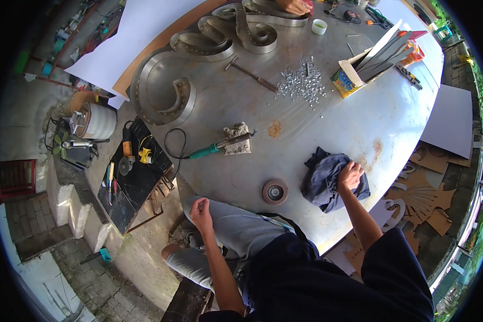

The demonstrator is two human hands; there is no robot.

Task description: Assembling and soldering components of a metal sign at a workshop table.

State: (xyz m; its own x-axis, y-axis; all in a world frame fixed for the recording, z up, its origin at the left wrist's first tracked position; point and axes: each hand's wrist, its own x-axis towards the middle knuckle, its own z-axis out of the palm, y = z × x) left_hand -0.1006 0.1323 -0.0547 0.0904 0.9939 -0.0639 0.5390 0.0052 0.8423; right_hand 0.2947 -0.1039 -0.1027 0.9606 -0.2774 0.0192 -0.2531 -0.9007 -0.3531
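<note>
My right hand [351, 176] grips a crumpled dark navy cloth [324, 181] that lies on the metal table near its right edge. Over my thigh, short of the table, my left hand [200, 214] is held with its fingers curled in; nothing shows between them. A round brown abrasive disc [275, 191] lies on the table left of the cloth. Farther left, a soldering iron with a green handle [204, 152] rests its shaft on a pale, rough block [238, 138].
Toward the far side are a heap of small shiny metal pieces [301, 80], a hammer [252, 74], a carton of flat strips [359, 70] and curled metal letter shapes [169, 102]. Another person's hand [294, 6] is at the top. Tools lie on a black board [131, 177] at left.
</note>
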